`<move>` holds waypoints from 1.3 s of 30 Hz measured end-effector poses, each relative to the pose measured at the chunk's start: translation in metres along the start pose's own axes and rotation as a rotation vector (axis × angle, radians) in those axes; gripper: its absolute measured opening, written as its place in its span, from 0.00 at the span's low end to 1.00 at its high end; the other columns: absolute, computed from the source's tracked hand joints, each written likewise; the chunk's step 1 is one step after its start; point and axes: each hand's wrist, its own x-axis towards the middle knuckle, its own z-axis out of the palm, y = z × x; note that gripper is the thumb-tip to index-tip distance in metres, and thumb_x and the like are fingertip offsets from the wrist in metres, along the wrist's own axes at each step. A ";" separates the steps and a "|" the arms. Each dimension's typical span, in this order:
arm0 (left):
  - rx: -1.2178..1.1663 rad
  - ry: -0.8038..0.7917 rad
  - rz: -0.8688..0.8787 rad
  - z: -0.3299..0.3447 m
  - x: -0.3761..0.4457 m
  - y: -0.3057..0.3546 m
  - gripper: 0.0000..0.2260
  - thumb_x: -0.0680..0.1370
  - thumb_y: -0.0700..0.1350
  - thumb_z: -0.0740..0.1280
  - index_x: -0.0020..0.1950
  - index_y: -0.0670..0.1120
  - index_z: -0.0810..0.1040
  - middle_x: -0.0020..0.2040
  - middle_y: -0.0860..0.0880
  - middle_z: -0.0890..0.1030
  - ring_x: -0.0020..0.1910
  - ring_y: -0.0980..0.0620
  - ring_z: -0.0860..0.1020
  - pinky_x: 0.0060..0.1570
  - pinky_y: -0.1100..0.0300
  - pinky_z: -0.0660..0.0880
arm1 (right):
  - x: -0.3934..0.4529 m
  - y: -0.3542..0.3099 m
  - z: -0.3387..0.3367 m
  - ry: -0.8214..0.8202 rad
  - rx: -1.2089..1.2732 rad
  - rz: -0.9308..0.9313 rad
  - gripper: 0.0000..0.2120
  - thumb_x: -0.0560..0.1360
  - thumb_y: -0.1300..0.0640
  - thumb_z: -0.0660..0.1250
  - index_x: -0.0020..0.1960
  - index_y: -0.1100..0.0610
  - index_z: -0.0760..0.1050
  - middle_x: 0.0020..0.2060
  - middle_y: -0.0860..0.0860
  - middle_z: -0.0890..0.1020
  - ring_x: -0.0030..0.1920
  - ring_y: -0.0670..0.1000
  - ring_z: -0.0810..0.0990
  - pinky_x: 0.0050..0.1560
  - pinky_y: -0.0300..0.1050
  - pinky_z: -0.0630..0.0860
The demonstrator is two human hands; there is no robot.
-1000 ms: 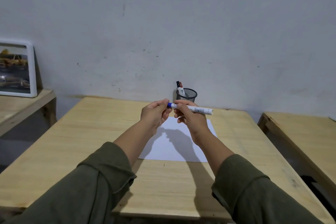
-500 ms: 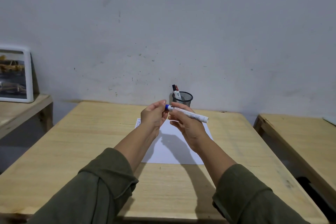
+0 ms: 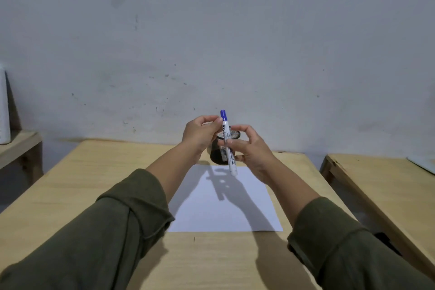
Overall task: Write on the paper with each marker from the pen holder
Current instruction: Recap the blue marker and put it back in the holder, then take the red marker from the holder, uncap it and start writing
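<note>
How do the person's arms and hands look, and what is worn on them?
Both arms wear loose dark olive-green sleeves, pushed up so the forearms are bare. The left hand and right hand are bare: no gloves, rings or watch visible.

A white marker (image 3: pixel 227 146) with a blue cap stands nearly upright above the paper's (image 3: pixel 226 205) far edge, cap on top, lower end tilted slightly right. The blank white paper lies flat on the bench. A black mesh holder (image 3: pixel 221 150) stands just beyond the paper, mostly hidden behind the marker.
</note>
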 end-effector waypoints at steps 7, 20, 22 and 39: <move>0.322 0.110 0.013 0.009 0.043 -0.019 0.18 0.74 0.48 0.69 0.63 0.48 0.76 0.61 0.49 0.80 0.57 0.52 0.76 0.56 0.63 0.69 | 0.077 -0.017 -0.029 0.129 -0.381 -0.152 0.40 0.74 0.68 0.64 0.73 0.35 0.50 0.52 0.58 0.80 0.46 0.50 0.81 0.36 0.38 0.75; 0.490 0.096 -0.022 0.009 0.087 -0.057 0.23 0.73 0.51 0.70 0.67 0.50 0.73 0.66 0.48 0.76 0.65 0.50 0.73 0.63 0.56 0.70 | 0.149 0.013 -0.039 0.054 -0.756 -0.221 0.36 0.72 0.66 0.66 0.71 0.40 0.57 0.39 0.50 0.76 0.42 0.52 0.79 0.37 0.41 0.75; 0.483 0.086 -0.021 0.009 0.089 -0.061 0.22 0.73 0.50 0.70 0.67 0.51 0.74 0.65 0.48 0.77 0.64 0.50 0.73 0.63 0.57 0.69 | 0.152 0.020 -0.041 0.039 -0.804 -0.217 0.36 0.70 0.67 0.67 0.70 0.41 0.59 0.37 0.51 0.77 0.41 0.53 0.79 0.40 0.45 0.76; 0.428 0.076 -0.022 0.007 0.094 -0.070 0.20 0.72 0.49 0.71 0.65 0.52 0.76 0.62 0.48 0.80 0.62 0.52 0.76 0.64 0.57 0.70 | 0.175 0.046 -0.038 0.024 -1.056 -0.255 0.26 0.72 0.64 0.64 0.68 0.48 0.70 0.49 0.53 0.67 0.51 0.57 0.76 0.53 0.50 0.75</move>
